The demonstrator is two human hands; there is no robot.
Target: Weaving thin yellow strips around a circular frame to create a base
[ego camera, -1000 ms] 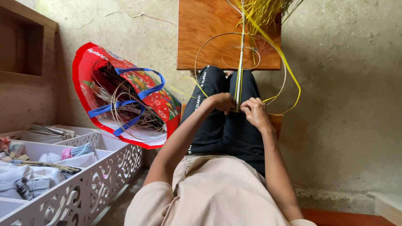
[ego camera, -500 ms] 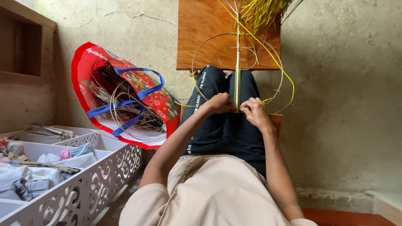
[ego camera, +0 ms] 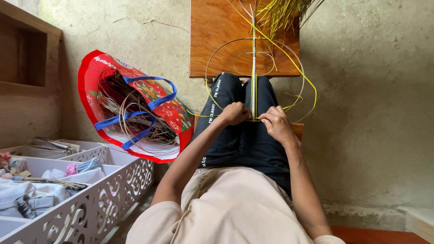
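Yellow cane frame [ego camera: 253, 68]: light, springy, thin rings on a stiff central rib, standing over the lap before the wooden board [ego camera: 212, 40]. Left hand [ego camera: 234, 113] and right hand [ego camera: 276, 124] pinch closed at the rib's base; grip there, not the fragile loops

the yellow straw bundle [ego camera: 289, 16] runs off the top edge, tips unseen.

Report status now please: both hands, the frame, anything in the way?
Left hand and right hand both pinch the upright cane rod at the lap. Yellow strips loop around the wire hoops. Nothing blocks the hands.
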